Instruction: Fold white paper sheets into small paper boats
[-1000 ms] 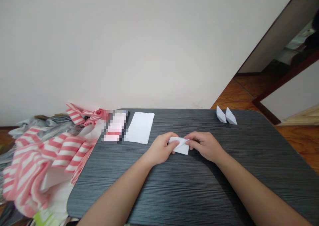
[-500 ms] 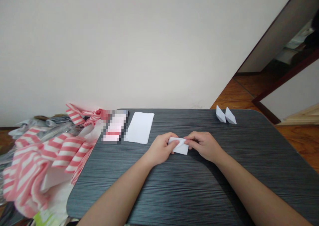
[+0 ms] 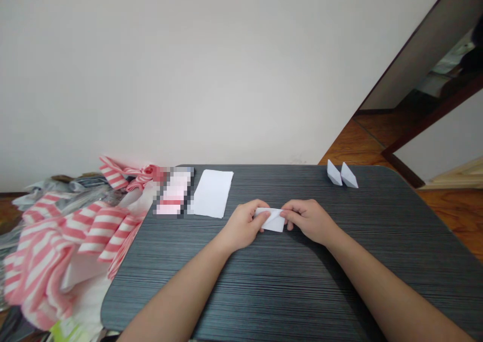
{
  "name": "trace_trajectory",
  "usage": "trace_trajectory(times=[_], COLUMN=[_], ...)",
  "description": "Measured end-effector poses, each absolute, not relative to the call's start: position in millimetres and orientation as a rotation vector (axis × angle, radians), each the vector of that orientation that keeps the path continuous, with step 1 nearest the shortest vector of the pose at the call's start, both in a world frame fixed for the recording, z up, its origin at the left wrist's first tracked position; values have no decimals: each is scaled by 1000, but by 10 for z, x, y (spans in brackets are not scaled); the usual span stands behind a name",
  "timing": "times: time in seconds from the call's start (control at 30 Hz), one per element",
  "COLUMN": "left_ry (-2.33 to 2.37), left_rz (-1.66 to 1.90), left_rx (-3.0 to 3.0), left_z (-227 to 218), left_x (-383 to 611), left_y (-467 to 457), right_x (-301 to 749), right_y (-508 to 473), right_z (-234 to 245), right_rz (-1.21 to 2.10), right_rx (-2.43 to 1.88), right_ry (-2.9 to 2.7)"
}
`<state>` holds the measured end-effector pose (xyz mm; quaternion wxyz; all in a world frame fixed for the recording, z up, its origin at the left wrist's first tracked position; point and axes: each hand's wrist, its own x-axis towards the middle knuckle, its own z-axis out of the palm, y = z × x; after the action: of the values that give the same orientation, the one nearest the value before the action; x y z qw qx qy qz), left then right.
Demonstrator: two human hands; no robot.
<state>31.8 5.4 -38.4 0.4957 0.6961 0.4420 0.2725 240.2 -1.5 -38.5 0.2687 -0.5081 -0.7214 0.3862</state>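
Note:
A small folded sheet of white paper (image 3: 274, 223) is held between my two hands, just above the dark table. My left hand (image 3: 243, 226) pinches its left side, thumb on top and fingers behind. At the upper right corner, my right hand (image 3: 310, 221) grips the paper between thumb and fingers. A diagonal fold line shows across its face. Two folded white paper shapes (image 3: 334, 173) with pointed tips stand side by side at the back right of the table.
On the dark table (image 3: 241, 291), a stack of white paper (image 3: 213, 193) lies left of my hands, beside a pixelated rectangular item (image 3: 174, 191). Pink-and-white striped cloth (image 3: 101, 229) and plastic bags are heaped off the left edge. A white wall (image 3: 211, 70) rises behind.
My right thumb and fingers have shifted slightly on the paper's right corner, and its lower edge has tilted up a little. My left hand keeps its grip almost unmoved.

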Motion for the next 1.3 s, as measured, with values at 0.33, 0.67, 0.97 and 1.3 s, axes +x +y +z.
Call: trace_trajectory(times=[0.33,0.67,0.97,1.3], left_ry=[1069,1057,1071,1066], left_rz=[672,663,648,637], left_rx=[1657,1633,1682,1697], left_z=[-405,-407,-412,-368], left_x=[312,308,310,315], left_y=[58,62,63,65], right_x=[2409,2422,2402,2360], right_y=[-18,-18,-26,-41], right_z=[-418,-405,-371,-320], right_rz=[1132,1166,1131,1175], right_rx=[-1341,-1336,-1374,-1365], right_ry=[-1875,-1879,-1910,-1942])
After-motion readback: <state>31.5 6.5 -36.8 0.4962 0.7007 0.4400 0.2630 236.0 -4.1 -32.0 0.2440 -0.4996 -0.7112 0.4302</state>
